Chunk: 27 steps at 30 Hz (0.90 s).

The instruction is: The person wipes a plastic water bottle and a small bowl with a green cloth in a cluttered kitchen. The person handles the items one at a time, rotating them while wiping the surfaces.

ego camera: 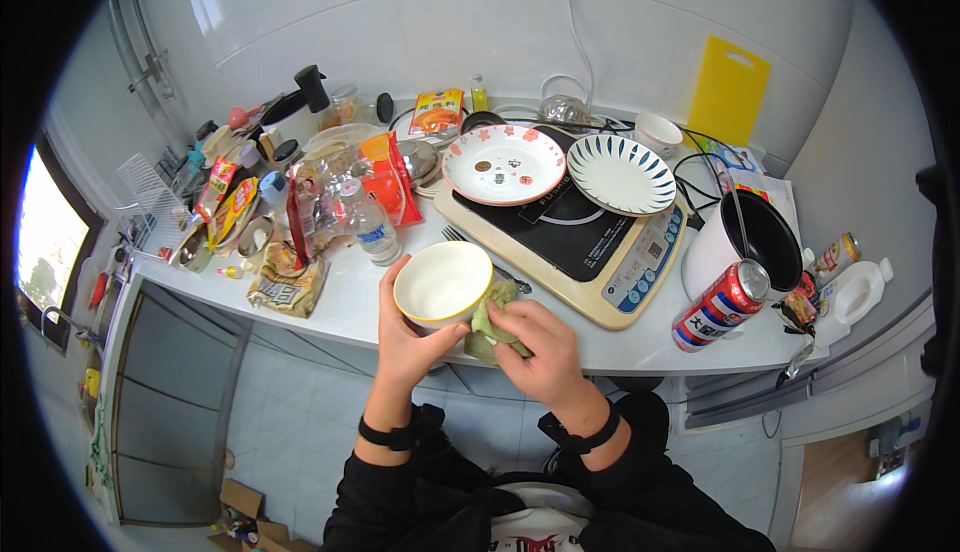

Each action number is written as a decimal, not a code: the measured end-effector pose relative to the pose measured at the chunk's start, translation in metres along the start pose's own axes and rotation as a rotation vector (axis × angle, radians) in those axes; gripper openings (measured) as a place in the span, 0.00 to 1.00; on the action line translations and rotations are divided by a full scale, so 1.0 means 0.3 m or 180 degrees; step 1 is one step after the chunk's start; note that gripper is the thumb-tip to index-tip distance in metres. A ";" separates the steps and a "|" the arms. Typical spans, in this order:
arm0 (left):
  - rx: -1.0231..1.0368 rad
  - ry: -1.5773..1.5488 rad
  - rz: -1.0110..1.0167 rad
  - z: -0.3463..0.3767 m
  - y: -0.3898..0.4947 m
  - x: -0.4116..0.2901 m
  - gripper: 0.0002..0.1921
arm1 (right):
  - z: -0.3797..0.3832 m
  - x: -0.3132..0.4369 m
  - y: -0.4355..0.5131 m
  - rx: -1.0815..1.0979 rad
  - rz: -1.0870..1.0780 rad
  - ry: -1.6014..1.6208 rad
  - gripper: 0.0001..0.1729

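A white bowl with a yellow rim [444, 282] is held over the counter's front edge in my left hand [405, 338], its thumb along the near side. Its inside faces up and looks bare. My right hand [546, 349] pinches a crumpled green cloth [495, 327] against the bowl's right outer side. Behind the bowl, a fork [453, 234] lies partly hidden on the counter. Beyond it stands an induction cooker [592, 252]. A pink-flowered plate [504, 164] and a blue-striped plate [621, 175] rest on the cooker.
Left of the bowl stand a clear bottle [373, 229], a snack bag [287, 282] and a red packet [391, 177]. On the right are a drink can [720, 304], a pot with a black interior [757, 237] and a white jug [851, 301]. A yellow cutting board [727, 94] leans on the wall.
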<state>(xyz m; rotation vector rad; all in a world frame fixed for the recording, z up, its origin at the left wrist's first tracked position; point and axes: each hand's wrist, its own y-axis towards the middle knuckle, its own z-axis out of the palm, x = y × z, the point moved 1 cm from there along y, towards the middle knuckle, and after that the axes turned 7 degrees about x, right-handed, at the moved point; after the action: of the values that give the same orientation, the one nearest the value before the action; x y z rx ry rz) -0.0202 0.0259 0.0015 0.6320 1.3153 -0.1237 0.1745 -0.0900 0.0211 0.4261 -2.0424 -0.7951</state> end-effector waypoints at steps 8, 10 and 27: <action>0.0290 -0.0380 0.0239 -0.041 0.002 0.016 0.67 | 0.005 -0.020 0.008 -0.0504 0.0417 0.0137 0.25; 0.0220 -0.0546 0.0149 -0.056 -0.005 0.014 0.68 | 0.007 -0.029 0.008 -0.0573 0.0404 0.0410 0.24; 0.0489 -0.0959 0.0120 -0.049 -0.010 -0.013 0.82 | -0.004 -0.029 0.016 -0.0444 0.0420 0.0629 0.22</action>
<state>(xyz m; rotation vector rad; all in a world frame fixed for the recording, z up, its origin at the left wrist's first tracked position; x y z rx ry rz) -0.0352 0.0298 0.0025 0.7373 1.0085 -0.2806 0.1804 -0.0820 0.0196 0.2765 -1.7996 -0.7776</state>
